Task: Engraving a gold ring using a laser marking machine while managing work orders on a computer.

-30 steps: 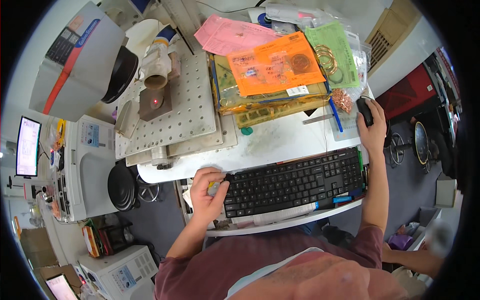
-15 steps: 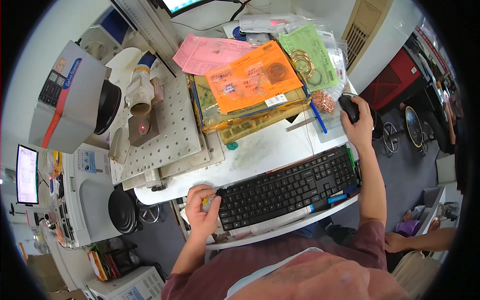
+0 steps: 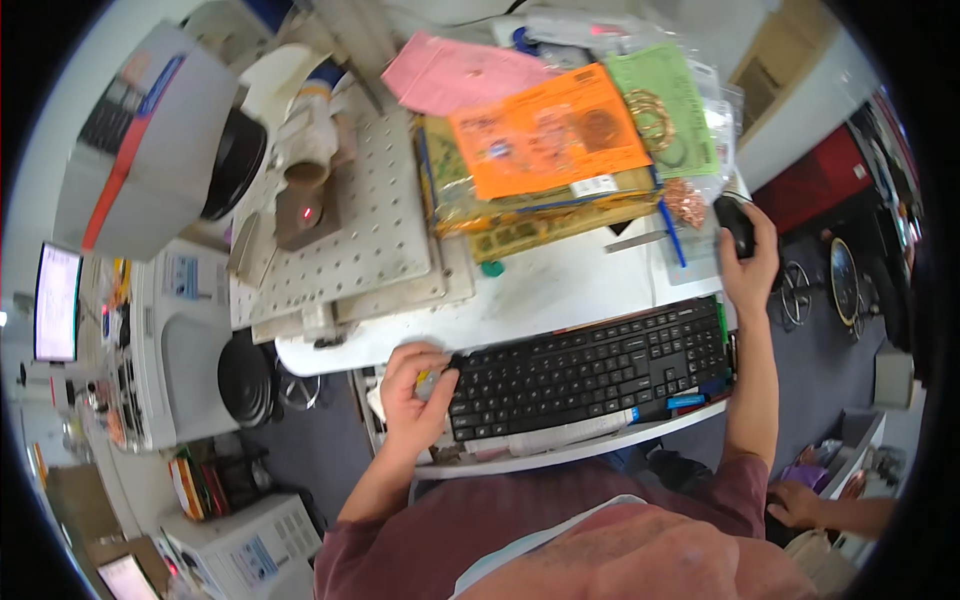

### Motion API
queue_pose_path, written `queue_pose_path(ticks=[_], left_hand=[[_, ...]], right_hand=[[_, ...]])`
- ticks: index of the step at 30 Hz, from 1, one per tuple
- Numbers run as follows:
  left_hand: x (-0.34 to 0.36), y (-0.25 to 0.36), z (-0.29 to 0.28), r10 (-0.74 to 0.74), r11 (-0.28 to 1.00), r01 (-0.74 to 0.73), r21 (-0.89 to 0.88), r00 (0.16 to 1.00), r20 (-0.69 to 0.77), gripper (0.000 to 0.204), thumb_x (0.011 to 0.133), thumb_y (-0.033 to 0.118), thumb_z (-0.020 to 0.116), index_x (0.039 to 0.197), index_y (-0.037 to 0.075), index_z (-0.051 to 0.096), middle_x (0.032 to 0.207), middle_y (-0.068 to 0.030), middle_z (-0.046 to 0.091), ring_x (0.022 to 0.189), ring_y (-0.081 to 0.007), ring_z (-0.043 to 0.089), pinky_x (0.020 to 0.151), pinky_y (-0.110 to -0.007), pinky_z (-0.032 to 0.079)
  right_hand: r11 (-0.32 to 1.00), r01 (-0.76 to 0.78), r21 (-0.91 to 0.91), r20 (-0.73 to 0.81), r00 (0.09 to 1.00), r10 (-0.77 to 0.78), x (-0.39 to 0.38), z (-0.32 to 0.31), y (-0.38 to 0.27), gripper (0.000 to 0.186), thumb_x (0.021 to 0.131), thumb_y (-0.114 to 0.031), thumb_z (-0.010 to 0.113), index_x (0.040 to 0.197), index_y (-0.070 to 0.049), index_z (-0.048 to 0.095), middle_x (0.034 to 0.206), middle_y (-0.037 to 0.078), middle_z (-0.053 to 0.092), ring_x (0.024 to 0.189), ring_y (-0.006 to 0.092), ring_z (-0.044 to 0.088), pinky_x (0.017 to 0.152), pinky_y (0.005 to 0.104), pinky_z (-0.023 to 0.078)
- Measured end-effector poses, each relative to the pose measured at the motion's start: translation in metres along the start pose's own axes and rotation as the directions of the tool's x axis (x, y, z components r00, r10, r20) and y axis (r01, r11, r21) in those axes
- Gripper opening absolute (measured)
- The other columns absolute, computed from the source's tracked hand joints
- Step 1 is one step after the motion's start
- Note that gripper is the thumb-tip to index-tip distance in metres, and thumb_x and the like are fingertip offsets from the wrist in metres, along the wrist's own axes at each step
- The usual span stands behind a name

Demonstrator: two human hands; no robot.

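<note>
The fingers (image 3: 432, 368) of the left hand (image 3: 412, 392) are curled in and pinch a small yellowish thing (image 3: 428, 381) against the near left corner of the black keyboard (image 3: 590, 365); what the small thing is cannot be told at this size. The right hand (image 3: 752, 262) lies well to the right, its fingers wrapped over a black mouse (image 3: 737, 222) at the right edge of the white counter (image 3: 560, 285).

In the head view, no key is being pressed: both hands sit at the ends of the keyboard, so any typing looks not yet begun, while the mouse is already in hand.

Farther off lie an orange sheet (image 3: 548, 132), a pink sheet (image 3: 468, 74) and a green packet (image 3: 665, 110) on a stack. To the left stands a perforated metal plate (image 3: 375, 230). Another person's hand (image 3: 795, 503) shows at the near right.
</note>
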State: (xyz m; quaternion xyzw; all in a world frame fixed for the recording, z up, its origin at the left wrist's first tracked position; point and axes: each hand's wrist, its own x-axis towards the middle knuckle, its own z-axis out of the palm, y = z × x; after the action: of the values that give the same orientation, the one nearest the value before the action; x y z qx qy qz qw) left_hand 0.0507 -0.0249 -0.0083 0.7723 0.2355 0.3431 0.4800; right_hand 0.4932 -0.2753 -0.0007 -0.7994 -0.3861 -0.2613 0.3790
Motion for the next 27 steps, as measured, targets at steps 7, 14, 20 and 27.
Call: queue_pose_path(ticks=[7, 14, 20, 27], left_hand=[[0.003, 0.0, -0.006, 0.011, 1.0, -0.012, 0.017, 0.998, 0.066, 0.028, 0.084, -0.012, 0.073, 0.11, -0.003, 0.069, 0.119, -0.013, 0.061, 0.106, -0.0215, 0.062, 0.097, -0.032, 0.05], [0.005, -0.002, -0.006, -0.03, 0.999, 0.028, 0.019, 0.998, 0.059, 0.028, 0.082, -0.009, 0.076, 0.109, -0.002, 0.07, 0.117, -0.0145, 0.065, 0.089, -0.018, 0.064, 0.082, -0.029, 0.052], [0.01, -0.005, -0.007, -0.071, 0.997, 0.07, -0.036, 0.997, -0.037, 0.032, 0.081, -0.009, 0.078, 0.112, -0.003, 0.07, 0.111, -0.015, 0.071, 0.065, -0.0107, 0.059, 0.064, -0.024, 0.048], [0.012, -0.008, -0.006, -0.072, 0.997, 0.072, 0.013, 0.996, -0.056, 0.024, 0.083, -0.01, 0.076, 0.105, -0.002, 0.071, 0.097, -0.0133, 0.073, 0.067, -0.0112, 0.062, 0.062, -0.023, 0.048]], right_hand=[[1.0, -0.005, -0.011, 0.06, 0.998, 0.006, -0.004, 0.002, 0.011, 0.039, 0.093, -0.004, 0.074, 0.131, 0.001, 0.065, 0.134, 0.017, 0.067, 0.125, 0.0294, 0.064, 0.11, 0.0379, 0.047], [0.998, -0.049, 0.051, 0.044, 0.998, 0.046, -0.006, 0.01, 0.014, 0.037, 0.094, 0.0, 0.073, 0.129, 0.003, 0.065, 0.135, 0.018, 0.065, 0.126, 0.029, 0.062, 0.111, 0.0379, 0.046], [0.996, -0.078, 0.044, 0.057, 0.996, 0.075, 0.0, 0.006, 0.014, 0.038, 0.093, 0.001, 0.073, 0.13, 0.003, 0.064, 0.136, 0.017, 0.064, 0.127, 0.0291, 0.061, 0.111, 0.0381, 0.045], [0.995, -0.083, -0.051, 0.076, 0.993, 0.087, -0.003, 0.004, 0.002, 0.041, 0.088, 0.003, 0.071, 0.127, 0.002, 0.063, 0.136, 0.021, 0.064, 0.129, 0.0337, 0.061, 0.113, 0.0402, 0.044]])
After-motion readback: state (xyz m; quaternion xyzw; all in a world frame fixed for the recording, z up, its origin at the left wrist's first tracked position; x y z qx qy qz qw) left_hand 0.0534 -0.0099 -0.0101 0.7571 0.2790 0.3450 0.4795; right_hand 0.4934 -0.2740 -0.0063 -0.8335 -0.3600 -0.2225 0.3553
